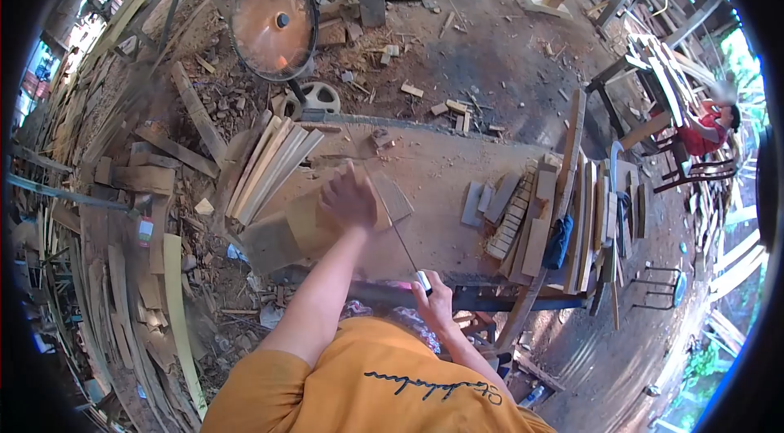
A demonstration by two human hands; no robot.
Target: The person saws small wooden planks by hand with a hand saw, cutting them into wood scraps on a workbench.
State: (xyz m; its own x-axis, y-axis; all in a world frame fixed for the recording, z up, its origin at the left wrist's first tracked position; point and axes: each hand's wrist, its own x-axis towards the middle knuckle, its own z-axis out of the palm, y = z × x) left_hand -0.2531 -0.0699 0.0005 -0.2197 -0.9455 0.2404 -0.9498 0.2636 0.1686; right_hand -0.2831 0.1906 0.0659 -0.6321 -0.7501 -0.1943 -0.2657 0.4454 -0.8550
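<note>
My right hand (434,296) is wrapped round the pale handle of a thin saw (406,252) near the front edge of the wooden workbench (457,163). The saw's narrow blade slants up and left across the bench. My left hand (349,194) lies over a light wooden board (310,219) and is blurred; its fingers are hard to make out. Just right of it is a small wood piece (394,196) beside the blade. A bundle of wood strips (273,167) rests at the bench's left end.
Stacked wood pieces (531,225) and a dark blue cloth (559,242) occupy the bench's right end. A round fan (274,24) stands behind the bench. Far right, a person in red (704,132) sits near more wood. A stool (678,288) stands at lower right.
</note>
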